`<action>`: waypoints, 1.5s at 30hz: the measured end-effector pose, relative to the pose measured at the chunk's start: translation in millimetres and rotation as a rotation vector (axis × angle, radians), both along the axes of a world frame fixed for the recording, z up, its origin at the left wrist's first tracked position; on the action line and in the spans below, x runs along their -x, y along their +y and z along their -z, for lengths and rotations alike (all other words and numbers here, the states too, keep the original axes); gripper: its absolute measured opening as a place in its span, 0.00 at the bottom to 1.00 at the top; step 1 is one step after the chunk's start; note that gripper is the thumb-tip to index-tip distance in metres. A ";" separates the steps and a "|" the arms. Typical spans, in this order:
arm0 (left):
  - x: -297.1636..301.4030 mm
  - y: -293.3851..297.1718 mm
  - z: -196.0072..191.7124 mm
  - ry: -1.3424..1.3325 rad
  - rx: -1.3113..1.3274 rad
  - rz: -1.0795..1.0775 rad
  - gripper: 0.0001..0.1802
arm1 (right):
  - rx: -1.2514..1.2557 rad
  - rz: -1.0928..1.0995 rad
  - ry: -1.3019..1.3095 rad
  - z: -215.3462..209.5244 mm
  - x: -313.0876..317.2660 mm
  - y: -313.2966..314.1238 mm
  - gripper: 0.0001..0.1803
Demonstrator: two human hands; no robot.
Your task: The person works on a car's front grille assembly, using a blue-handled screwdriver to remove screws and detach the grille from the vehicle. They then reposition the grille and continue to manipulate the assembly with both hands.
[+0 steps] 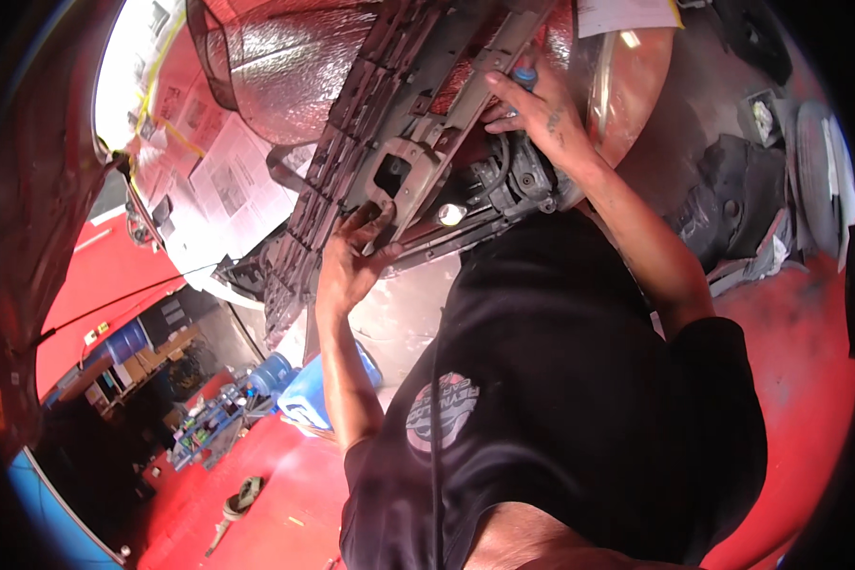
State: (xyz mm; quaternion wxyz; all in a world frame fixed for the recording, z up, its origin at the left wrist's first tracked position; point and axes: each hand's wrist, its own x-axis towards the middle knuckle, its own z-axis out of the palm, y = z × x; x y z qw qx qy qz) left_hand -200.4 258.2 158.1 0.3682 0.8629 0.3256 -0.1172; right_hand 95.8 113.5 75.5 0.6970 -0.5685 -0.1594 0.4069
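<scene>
A long dark slatted panel, like a car grille [318, 180], runs diagonally in front of me. Beside it lies a grey metal crossbar [489, 81] with a squarish looped bracket [404, 171]. My left hand [351, 256] is on the lower part of this bracket, with fingers curled at its edge and thumb apart. Farther up the crossbar is my right hand [546, 114], its fingers bent over a small blue object [523, 76] that is partly hidden. Under my right wrist sits a dark mechanism, like a latch or hinge [527, 176].
Silvery sheeting [294, 57] and taped newspaper [233, 180] cover surfaces behind the panel. Dark plastic parts [731, 199] are piled at right. On the red floor [285, 494] at lower left are a blue container [304, 399], a cluttered rack [218, 418] and a loose part [237, 503].
</scene>
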 end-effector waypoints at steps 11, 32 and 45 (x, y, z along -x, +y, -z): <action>24.7 -19.6 31.6 -0.259 -0.214 -0.043 0.35 | -0.498 -0.254 0.745 68.2 50.5 4.2 0.40; 118.1 -21.1 -26.5 -0.254 -0.646 -0.095 0.17 | -0.442 -0.166 0.480 -2.5 40.9 7.3 0.28; 86.3 138.8 -84.8 -0.325 -0.375 -0.255 0.31 | -0.452 -0.156 0.203 -72.8 6.4 81.1 0.15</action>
